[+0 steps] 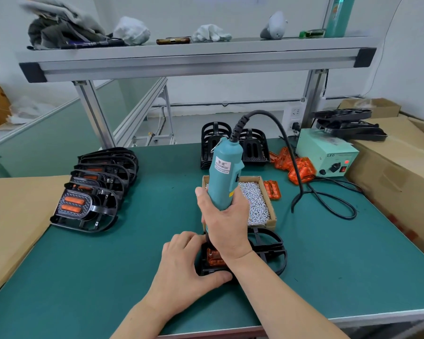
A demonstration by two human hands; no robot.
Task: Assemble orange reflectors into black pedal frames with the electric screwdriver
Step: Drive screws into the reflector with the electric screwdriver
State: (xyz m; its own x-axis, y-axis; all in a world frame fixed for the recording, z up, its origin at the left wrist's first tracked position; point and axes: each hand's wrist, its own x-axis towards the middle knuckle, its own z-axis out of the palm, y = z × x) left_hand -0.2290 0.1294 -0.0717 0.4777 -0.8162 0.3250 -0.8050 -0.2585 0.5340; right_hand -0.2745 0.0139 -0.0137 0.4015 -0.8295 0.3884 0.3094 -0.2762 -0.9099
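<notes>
**A:** From the head camera, what writing can you read?

**B:** "LED" on the pale green power box (327, 156) at the worktop's (108, 265) far right edge. The teal electric screwdriver (227, 173) has a white label, but its print is too small to read.

**A:** Containers?

**B:** A shallow cardboard tray (271, 209) near the middle of the worktop, full of small silver screws (255, 199). Two orange reflectors lie just beside its right wall, and a loose pile of orange reflectors (294, 166) sits in front of the power box.

**A:** And the hands?

**B:** The right hand (227, 221) is wrapped around the screwdriver, holding it upright with the tip down on the black pedal frame (269, 250) near the front edge. An orange reflector (214, 256) sits in that frame. The left hand (185, 263) presses on the frame's left side, thumb along its near rim.

**A:** Other frames?

**B:** A row of finished pedals (93, 192) with reflectors fitted, toward the left edge; empty frames (233, 145) stand at the far edge.
</notes>
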